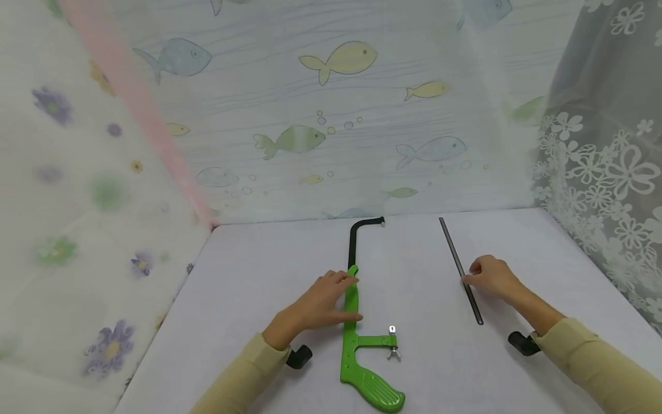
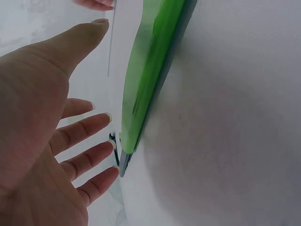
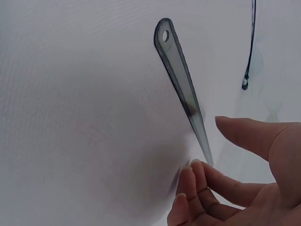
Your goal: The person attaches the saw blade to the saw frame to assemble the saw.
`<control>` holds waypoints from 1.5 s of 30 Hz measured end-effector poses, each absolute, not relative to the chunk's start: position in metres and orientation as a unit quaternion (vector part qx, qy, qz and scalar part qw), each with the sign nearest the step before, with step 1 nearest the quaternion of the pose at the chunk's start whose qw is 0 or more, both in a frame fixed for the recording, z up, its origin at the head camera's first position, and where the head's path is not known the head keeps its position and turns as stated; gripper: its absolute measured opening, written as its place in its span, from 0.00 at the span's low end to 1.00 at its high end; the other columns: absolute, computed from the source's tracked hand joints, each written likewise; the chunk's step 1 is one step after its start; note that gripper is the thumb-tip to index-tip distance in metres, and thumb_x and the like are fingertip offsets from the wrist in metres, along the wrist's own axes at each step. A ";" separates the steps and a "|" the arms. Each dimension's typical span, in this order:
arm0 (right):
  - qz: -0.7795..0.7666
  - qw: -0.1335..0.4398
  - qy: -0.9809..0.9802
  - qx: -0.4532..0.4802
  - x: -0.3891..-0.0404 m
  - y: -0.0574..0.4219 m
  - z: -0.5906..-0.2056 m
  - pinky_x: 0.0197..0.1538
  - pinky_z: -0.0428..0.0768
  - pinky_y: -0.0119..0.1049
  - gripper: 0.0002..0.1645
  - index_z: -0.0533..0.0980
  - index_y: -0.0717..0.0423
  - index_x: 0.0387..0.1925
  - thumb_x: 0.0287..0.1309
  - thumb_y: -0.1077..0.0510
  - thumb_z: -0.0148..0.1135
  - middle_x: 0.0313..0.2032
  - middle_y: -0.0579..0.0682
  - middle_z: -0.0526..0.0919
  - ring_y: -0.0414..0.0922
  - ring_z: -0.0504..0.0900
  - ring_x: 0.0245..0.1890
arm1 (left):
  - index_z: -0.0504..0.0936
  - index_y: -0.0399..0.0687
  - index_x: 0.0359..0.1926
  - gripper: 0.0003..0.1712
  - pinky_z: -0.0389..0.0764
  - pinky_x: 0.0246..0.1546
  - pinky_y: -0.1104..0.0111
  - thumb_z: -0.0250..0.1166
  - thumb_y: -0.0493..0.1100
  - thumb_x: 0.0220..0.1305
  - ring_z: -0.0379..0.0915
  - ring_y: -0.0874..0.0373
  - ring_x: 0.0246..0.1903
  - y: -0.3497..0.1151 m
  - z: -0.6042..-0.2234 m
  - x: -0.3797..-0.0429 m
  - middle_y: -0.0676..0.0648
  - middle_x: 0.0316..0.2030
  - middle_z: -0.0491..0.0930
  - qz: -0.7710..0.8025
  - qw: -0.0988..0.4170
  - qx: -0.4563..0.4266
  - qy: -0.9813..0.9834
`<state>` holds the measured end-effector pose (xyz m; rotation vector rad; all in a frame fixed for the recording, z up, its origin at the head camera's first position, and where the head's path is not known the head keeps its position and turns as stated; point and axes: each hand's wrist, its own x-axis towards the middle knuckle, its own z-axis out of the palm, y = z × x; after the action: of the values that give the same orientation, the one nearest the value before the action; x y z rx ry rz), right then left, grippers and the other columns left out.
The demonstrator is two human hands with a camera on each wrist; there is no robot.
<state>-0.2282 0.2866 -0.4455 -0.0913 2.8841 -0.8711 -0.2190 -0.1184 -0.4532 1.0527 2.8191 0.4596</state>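
Observation:
A hacksaw frame (image 1: 350, 330) with a green body, a green handle (image 1: 374, 390) and a black bent front arm (image 1: 353, 247) lies on the white table. A wing nut (image 1: 394, 354) sits on its short crossbar. My left hand (image 1: 320, 299) is over the green body, thumb and fingers spread; in the left wrist view they stand apart beside the frame (image 2: 150, 70). A dark, thin saw blade (image 1: 450, 244) lies to the right of the frame. At its middle is my right hand (image 1: 493, 277). The right wrist view shows a gap between thumb and fingers, near the blade (image 3: 176, 66).
The white tablecloth (image 1: 248, 270) covers the table. A fish-print curtain (image 1: 248, 98) hangs along the back edge, a flower-print sheet (image 1: 77, 218) on the left, and a lace curtain (image 1: 610, 172) on the right. Black wrist devices (image 1: 523, 344) sit at both cuffs.

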 end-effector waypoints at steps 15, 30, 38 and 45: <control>-0.254 0.106 0.960 0.043 -0.229 0.277 -0.440 0.37 0.77 0.50 0.18 0.76 0.73 0.39 0.61 0.57 0.65 0.36 0.64 0.81 0.56 0.80 0.37 | 0.76 0.50 0.68 0.41 0.71 0.61 0.62 0.69 0.68 0.63 0.67 0.58 0.58 -0.099 -0.459 -0.209 0.52 0.60 0.75 0.129 0.074 0.389 0.909; -0.244 0.123 0.961 0.041 -0.231 0.269 -0.436 0.41 0.79 0.54 0.18 0.72 0.78 0.42 0.63 0.62 0.60 0.38 0.68 0.80 0.61 0.81 0.39 | 0.85 0.55 0.54 0.30 0.68 0.60 0.63 0.68 0.69 0.63 0.67 0.61 0.54 -0.085 -0.465 -0.199 0.58 0.52 0.79 0.105 0.054 0.432 0.894; -0.241 0.115 0.963 0.043 -0.229 0.267 -0.439 0.37 0.79 0.51 0.16 0.73 0.76 0.42 0.63 0.62 0.60 0.37 0.67 0.81 0.58 0.81 0.36 | 0.85 0.52 0.51 0.26 0.71 0.51 0.73 0.71 0.64 0.63 0.68 0.67 0.44 -0.082 -0.464 -0.194 0.58 0.46 0.79 0.122 0.072 0.453 0.880; -0.237 0.098 0.965 0.047 -0.230 0.267 -0.442 0.35 0.79 0.50 0.14 0.74 0.75 0.40 0.61 0.63 0.61 0.35 0.66 0.81 0.57 0.82 0.34 | 0.85 0.52 0.50 0.22 0.71 0.44 0.78 0.73 0.59 0.63 0.68 0.68 0.40 -0.080 -0.464 -0.192 0.59 0.43 0.78 0.138 0.089 0.456 0.875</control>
<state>-0.2303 0.2671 -0.4420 0.1381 2.8582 -0.7016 -0.1917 -0.0804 -0.4641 1.3562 2.6023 0.4117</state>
